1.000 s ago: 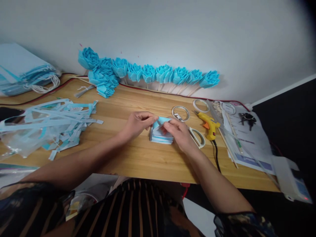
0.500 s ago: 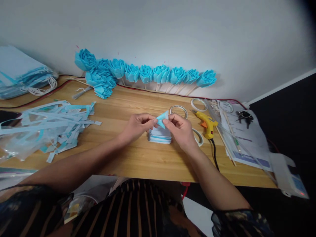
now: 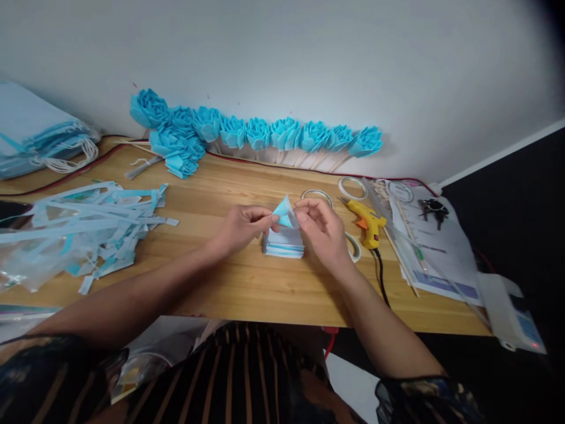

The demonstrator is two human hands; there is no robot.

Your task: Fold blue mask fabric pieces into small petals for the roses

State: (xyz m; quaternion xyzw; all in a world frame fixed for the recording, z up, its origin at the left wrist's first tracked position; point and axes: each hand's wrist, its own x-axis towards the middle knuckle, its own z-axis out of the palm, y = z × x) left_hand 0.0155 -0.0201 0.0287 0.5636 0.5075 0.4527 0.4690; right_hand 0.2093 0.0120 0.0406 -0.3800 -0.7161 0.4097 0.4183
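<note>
Clear plastic bag (image 3: 30,265): crumpled at the lower left edge of the frame, against a heap of pale blue strips (image 3: 103,215); which strips lie inside it, I cannot tell.
Round bin (image 3: 148,359): lower left, beyond the desk (image 3: 212,300) edge; it holds clear plastic and something yellowish, too unclear to name.
Left hand (image 3: 242,227): fingers closed in a pinch, thumb uppermost, gripping the left edge of a folded blue piece (image 3: 282,213).
Right hand (image 3: 322,232): thumb and forefinger brought together at the piece's right edge, grasping its whitish flap; the other fingers curl loosely.
Folded blue piece: centre of the frame, its point upward, between both hands and above the stack.
Stack of white and blue squares (image 3: 283,246): on the desk at centre, just below the piece.
Yellow glue gun (image 3: 369,224): right of centre, nozzle toward the upper left, black cord (image 3: 380,277) trailing downward.
Blue flowers (image 3: 260,133): in a row along the wall (image 3: 286,53), upper centre, with a cluster at the upper left.
</note>
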